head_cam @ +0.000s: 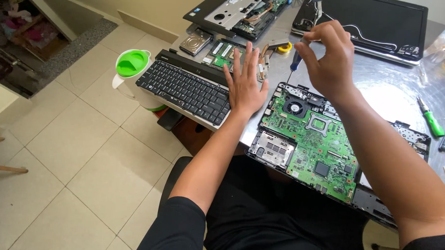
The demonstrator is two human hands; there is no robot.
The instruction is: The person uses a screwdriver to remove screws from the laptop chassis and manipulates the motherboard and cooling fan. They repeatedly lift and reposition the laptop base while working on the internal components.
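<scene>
Right hand (330,57) is pinching a blue-handled screwdriver (294,63), tip sitting at the green motherboard's (314,144) 11 o'clock corner by the fan (295,107). Left hand (244,83) is lying flat, fingers spread, holding nothing, at the board's 9 o'clock, beside the keyboard (186,88). Looks like unscrewing; next needs a seated, vertical tip.

Pale cream floor tiles (76,148) with thin grey joints, spread across the left half of the view. Along the top, a cream wall (153,2) with a matching skirting board (147,26) at its foot. At upper left, a strip of speckled grey flooring (78,46) beside a dark opening (21,36), with blurred pink and red shapes inside, too unclear to name. At far left, two thin wooden rails (0,168), one above the other. On the right, a shiny grey metal table (384,82), brightly lit, with a soft white glare on its surface. Even daylight throughout, no hard shadows.
</scene>
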